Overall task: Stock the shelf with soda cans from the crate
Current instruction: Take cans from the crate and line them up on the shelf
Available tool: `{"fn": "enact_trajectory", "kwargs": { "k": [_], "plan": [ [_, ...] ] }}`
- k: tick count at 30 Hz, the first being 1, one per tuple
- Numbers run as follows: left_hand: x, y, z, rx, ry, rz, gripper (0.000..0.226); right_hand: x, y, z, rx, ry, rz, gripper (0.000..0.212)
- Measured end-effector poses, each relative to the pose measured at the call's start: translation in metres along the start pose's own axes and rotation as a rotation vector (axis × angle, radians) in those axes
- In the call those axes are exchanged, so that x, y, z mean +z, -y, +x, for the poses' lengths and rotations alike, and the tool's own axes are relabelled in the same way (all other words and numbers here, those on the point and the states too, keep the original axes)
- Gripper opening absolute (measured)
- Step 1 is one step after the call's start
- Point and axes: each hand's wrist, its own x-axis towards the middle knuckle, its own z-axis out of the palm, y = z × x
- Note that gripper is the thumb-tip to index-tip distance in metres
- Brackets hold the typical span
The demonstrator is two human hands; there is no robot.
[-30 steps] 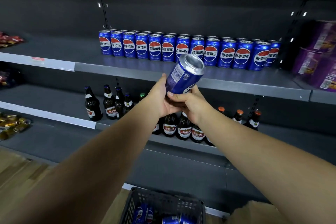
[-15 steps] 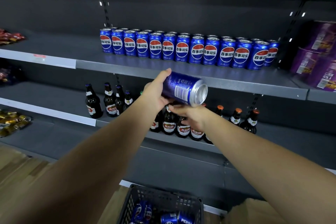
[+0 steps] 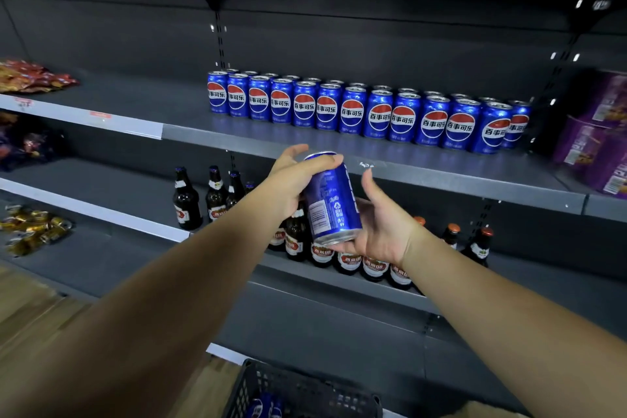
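Note:
A blue soda can (image 3: 330, 204) is held nearly upright in front of the shelf edge, its printed back label facing me. My left hand (image 3: 291, 180) grips its upper part from the left, thumb across the rim. My right hand (image 3: 381, 231) lies under the base, palm up, with the thumb raised clear of the can. On the grey shelf (image 3: 424, 176) just above stands a row of matching blue cans (image 3: 353, 110), two deep, logos forward. The dark plastic crate (image 3: 305, 390) sits at the bottom edge, with a few blue cans (image 3: 263, 407) inside.
Brown beer bottles (image 3: 186, 200) line the lower shelf behind my hands. Purple boxes (image 3: 597, 132) stand right of the can row. Snack packets (image 3: 30, 76) lie at the far left. The shelf strip in front of the can row is bare.
The can has turned from lying on its side to standing lid up. My left hand shifted to its top, and my right hand dropped under the base with the thumb lifted off.

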Motion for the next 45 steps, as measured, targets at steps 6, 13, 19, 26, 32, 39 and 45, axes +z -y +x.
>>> {"fn": "enact_trajectory", "kwargs": {
  "k": [6, 13, 19, 26, 32, 39, 45],
  "plan": [
    [0.001, 0.000, -0.008, 0.084, -0.075, 0.142, 0.079, 0.004, -0.013, 0.004, -0.019, 0.031, -0.276, 0.054],
    [0.004, 0.006, -0.005, 0.158, -0.120, 0.282, 0.085, 0.010, -0.016, 0.013, -0.072, -0.111, -0.427, 0.080],
    [0.010, 0.012, -0.005, 0.098, -0.076, 0.278, 0.101, 0.009, -0.017, 0.011, -0.111, -0.168, -0.440, 0.058],
    [0.025, 0.026, -0.009, 0.091, -0.146, 0.182, 0.079, 0.018, -0.018, 0.014, -0.278, -0.369, -0.492, 0.058],
    [0.022, 0.028, -0.007, 0.164, -0.126, 0.104, 0.047, 0.013, -0.006, 0.009, -0.229, -0.246, -0.629, 0.063],
    [0.016, 0.014, -0.005, 0.051, 0.097, -0.070, 0.024, 0.002, -0.006, 0.004, -0.215, -0.138, -0.511, 0.080],
    [0.025, 0.013, -0.008, 0.058, 0.060, -0.019, 0.045, 0.014, -0.013, 0.005, -0.373, -0.336, -0.485, 0.054]
  ]
}}
